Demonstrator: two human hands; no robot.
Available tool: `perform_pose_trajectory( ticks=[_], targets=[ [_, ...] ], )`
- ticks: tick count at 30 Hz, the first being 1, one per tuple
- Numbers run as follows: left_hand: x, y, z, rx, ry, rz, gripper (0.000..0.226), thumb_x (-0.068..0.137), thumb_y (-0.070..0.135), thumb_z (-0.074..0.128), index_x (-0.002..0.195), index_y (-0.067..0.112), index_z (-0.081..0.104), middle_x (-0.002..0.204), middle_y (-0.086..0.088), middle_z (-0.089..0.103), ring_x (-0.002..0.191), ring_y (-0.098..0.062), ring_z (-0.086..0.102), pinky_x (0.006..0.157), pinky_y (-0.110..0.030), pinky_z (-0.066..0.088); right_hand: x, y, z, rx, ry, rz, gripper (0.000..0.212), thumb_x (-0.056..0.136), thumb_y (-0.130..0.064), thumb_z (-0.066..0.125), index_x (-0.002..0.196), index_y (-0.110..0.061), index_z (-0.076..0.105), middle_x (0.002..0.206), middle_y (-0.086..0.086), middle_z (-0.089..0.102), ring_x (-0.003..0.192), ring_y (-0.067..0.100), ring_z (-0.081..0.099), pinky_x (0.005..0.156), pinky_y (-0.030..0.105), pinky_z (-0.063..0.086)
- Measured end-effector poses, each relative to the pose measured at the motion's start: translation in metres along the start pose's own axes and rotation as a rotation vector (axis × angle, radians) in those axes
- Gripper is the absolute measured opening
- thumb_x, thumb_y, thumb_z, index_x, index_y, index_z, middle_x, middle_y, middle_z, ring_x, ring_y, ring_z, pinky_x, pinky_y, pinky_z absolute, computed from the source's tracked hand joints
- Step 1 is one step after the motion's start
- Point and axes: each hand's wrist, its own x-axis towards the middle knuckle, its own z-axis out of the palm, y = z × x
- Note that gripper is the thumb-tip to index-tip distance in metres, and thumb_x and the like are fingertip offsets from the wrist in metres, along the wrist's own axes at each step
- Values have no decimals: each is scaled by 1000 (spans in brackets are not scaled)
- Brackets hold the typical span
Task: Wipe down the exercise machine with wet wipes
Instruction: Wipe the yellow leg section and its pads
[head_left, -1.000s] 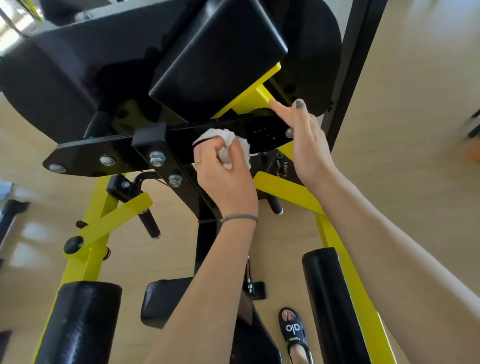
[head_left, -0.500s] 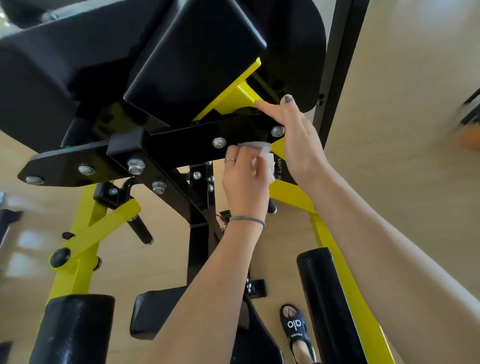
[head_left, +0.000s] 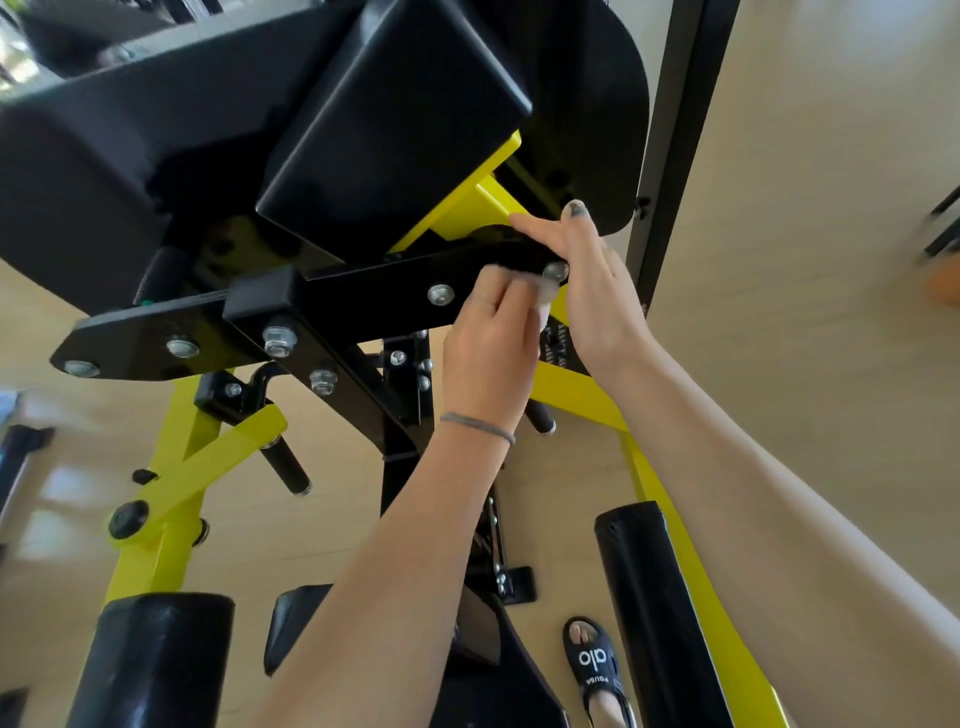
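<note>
The exercise machine fills the view: a black bolted steel bar (head_left: 363, 296) runs across the middle under a black pad (head_left: 395, 130), on a yellow frame (head_left: 576, 389). My left hand (head_left: 488, 353) grips a white wet wipe (head_left: 545, 299) and presses it against the right end of the black bar; only a small part of the wipe shows past the fingers. My right hand (head_left: 597, 291) rests with straight fingers on that same end of the bar and the yellow bracket behind it.
Black foam rollers stand at bottom left (head_left: 156, 660) and bottom right (head_left: 654, 613). A black seat pad (head_left: 296, 623) lies below. My foot in a black sandal (head_left: 595, 660) is on the pale wood floor. A black upright post (head_left: 670, 135) rises on the right.
My left hand has slid the wipe rightward along the black bar, from its middle to its right end beside my right hand. The right hand has stayed on the bar's end.
</note>
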Motion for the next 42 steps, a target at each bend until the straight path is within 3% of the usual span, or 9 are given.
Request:
perform_pose_trajectory(
  ticks=[8, 15, 18, 21, 26, 30, 33, 37, 42],
  targets=[
    [15, -15, -31, 148, 137, 141, 12, 95, 6, 64, 83, 3, 67, 90, -12, 61, 68, -15, 51, 59, -18, 41, -2, 0, 6, -23, 61, -12, 53, 111, -44, 20, 131, -32, 68, 139, -9, 59, 127, -1, 42, 90, 9, 25],
    [18, -33, -76, 193, 228, -60, 17, 101, 7, 54, 87, 0, 62, 95, -14, 57, 74, -18, 47, 61, -26, 36, -5, -1, 17, -92, 134, -33, 53, 110, -42, 19, 130, -31, 67, 119, -27, 55, 126, 4, 40, 100, 23, 26],
    [20, -28, -82, 224, 163, -160, 14, 98, 5, 51, 91, 3, 63, 102, -14, 59, 79, -18, 47, 63, -29, 37, -5, -1, 19, -91, 143, -30, 51, 111, -40, 21, 129, -30, 68, 105, -38, 47, 124, 3, 40, 104, 26, 27],
    [32, -13, -74, 213, 18, -59, 14, 97, 5, 54, 102, 6, 68, 117, -9, 61, 88, -17, 57, 69, -23, 41, -5, -1, 23, -112, 184, -44, 51, 111, -40, 23, 126, -29, 70, 101, -36, 50, 121, 3, 43, 101, 25, 32],
    [43, -8, -71, 274, -75, 86, 7, 95, 5, 61, 97, 6, 68, 103, -11, 64, 82, -23, 62, 65, -21, 38, -3, 1, 22, -145, 182, -75, 51, 110, -39, 22, 126, -29, 69, 106, -34, 53, 125, 5, 43, 113, 35, 36],
    [35, -36, -105, 393, -74, 73, 10, 88, -3, 63, 93, 5, 66, 97, -13, 62, 79, -25, 60, 64, -23, 35, -4, 2, 20, -150, 172, -56, 48, 111, -38, 23, 130, -29, 67, 103, -41, 47, 115, -11, 41, 103, 16, 30],
    [27, -50, -128, 557, -148, 67, 25, 76, -10, 71, 97, 0, 66, 100, -18, 63, 86, -31, 63, 66, -32, 51, -7, -2, 24, -170, 187, -38, 47, 112, -37, 24, 130, -29, 66, 100, -43, 42, 112, -11, 38, 88, 2, 21],
    [37, -38, -133, 767, -325, 103, 24, 77, -9, 71, 100, -1, 65, 102, -20, 64, 93, -32, 64, 65, -36, 58, -7, -5, 27, -222, 185, -45, 48, 111, -37, 23, 130, -25, 66, 100, -40, 42, 117, -2, 37, 91, 11, 25],
    [36, -11, -122, 619, -293, 204, 29, 78, -14, 50, 97, -4, 69, 87, -18, 66, 78, -30, 66, 52, -32, 46, -17, -19, 36, -318, 216, -92, 48, 111, -34, 25, 122, -10, 65, 114, -13, 61, 119, 5, 42, 110, 29, 31]
  ],
)
